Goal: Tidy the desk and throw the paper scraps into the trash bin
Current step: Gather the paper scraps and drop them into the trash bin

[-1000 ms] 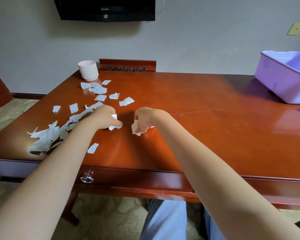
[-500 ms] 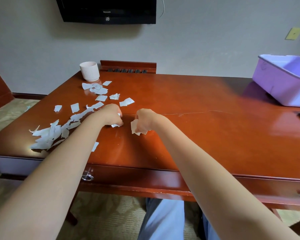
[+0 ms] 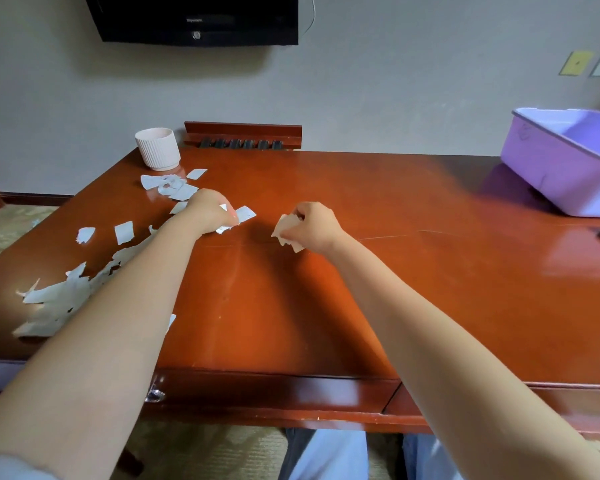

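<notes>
While each full of scraps (image 3: 286,227), left hand (image 3: 209,212) amid loose ones (image 3: 123,232), right hand (image 3: 315,227) apart.

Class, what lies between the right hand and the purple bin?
In the head view, only bare desk lies between the right hand and purple bin.

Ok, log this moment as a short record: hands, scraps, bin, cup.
left hand: grips small scraps
right hand: grips a bunch of scraps
loose scraps: scattered over the left side of the desk
purple bin: on the desk, far right
white cup: upright, far left corner
</notes>
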A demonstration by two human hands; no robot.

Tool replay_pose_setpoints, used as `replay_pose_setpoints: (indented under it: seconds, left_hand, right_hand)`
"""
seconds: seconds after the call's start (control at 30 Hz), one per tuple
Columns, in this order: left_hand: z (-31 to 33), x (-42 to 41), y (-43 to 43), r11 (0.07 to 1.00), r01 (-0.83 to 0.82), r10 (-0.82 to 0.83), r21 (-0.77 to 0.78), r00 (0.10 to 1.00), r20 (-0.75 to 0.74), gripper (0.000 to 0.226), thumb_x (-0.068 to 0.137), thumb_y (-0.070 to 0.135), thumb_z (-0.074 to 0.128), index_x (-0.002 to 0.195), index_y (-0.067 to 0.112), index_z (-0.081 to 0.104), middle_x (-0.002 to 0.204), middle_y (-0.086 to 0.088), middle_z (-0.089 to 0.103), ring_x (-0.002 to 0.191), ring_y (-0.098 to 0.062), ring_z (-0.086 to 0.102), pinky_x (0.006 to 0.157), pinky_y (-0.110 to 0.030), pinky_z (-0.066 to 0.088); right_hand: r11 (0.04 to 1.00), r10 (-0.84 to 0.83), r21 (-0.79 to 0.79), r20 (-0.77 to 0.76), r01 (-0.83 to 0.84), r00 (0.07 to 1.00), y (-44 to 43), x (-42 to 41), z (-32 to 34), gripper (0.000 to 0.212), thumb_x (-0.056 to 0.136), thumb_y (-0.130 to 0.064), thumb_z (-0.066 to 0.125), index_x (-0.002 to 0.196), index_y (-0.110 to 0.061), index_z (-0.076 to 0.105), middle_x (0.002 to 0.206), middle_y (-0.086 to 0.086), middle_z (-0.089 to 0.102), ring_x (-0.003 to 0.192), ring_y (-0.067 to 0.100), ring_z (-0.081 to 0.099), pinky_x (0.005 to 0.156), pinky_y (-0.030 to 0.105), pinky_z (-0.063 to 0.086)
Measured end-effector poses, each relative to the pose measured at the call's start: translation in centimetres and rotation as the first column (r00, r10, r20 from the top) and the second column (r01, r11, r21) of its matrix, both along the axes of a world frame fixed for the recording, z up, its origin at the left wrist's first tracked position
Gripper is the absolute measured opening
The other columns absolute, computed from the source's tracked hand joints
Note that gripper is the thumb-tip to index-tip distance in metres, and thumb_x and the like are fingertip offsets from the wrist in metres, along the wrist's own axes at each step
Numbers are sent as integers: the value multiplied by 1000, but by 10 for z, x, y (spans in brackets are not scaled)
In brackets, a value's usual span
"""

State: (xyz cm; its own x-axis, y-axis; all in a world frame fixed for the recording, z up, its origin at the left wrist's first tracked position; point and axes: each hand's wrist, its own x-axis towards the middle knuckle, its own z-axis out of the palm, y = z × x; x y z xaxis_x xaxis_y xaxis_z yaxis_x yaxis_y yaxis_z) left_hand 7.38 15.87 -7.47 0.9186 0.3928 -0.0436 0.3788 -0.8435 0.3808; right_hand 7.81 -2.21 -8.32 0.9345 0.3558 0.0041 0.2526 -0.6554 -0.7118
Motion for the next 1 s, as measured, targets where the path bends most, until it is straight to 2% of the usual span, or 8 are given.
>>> replay_pose_setpoints:
  seconds: [0.13,0.3,0.4,0.53,0.67,0.77,0.9,1.0]
  left_hand:
    - [0,16,13,995,89,-84,49,992,-91,30,86,16,61,110,-1,61,106,-17,60,99,-26,56,85,-32,48]
    - [6,39,26,952,302,-292,56,946,-139,16,79,9,68,95,10,66,108,-7,56,98,-21,51,72,-29,44]
    - [7,50,27,920,382,-360,87,912,-195,9,77,13,70,79,20,65,113,-4,57,103,-24,53,77,-31,49]
    - [3,62,30,896,424,-385,129,889,-248,13,75,19,72,86,22,65,116,1,55,106,-23,52,84,-34,52]
    - [2,64,29,894,433,-393,115,881,-261,14,74,20,72,80,25,61,109,-2,57,100,-23,54,73,-31,50]
    - [2,64,30,897,431,-399,100,885,-242,22,73,17,72,87,27,57,111,0,54,102,-22,52,73,-30,49]
    - [3,65,29,901,432,-406,34,868,-285,56,74,12,72,119,36,48,118,3,51,110,-23,50,89,-35,51]
    - [4,66,25,885,464,-430,34,843,-325,54,78,8,68,120,37,49,119,6,44,110,-20,48,76,-25,49]
  right_hand:
    - [995,-26,91,-23,28,999,6,17,-3,15,82,-14,65,90,-15,52,89,1,55,77,18,55,48,17,40]
    - [973,-68,217,-65,80,996,12,32,-17,19,82,-15,62,73,-20,47,81,4,63,64,14,56,48,19,41]
    - [953,-99,279,-93,121,991,15,36,-22,15,80,-15,64,76,-19,51,81,4,66,68,17,60,51,21,45]
    - [941,-102,313,-99,128,990,20,38,-26,14,79,-15,65,76,-18,52,82,5,68,69,18,63,57,24,49]
    - [939,-86,326,-91,111,992,22,35,-26,16,80,-16,67,78,-16,52,71,-1,62,58,11,58,50,19,45]
    - [938,-84,329,-86,108,993,22,34,-27,15,81,-17,67,83,-14,53,74,-2,61,57,8,56,49,18,43]
    - [933,-90,340,-87,115,992,22,35,-27,15,81,-17,68,82,-15,53,76,0,61,62,13,57,50,20,44]
    - [936,-86,334,-91,112,992,22,35,-29,14,82,-18,67,85,-14,54,77,-1,61,63,13,57,51,20,44]
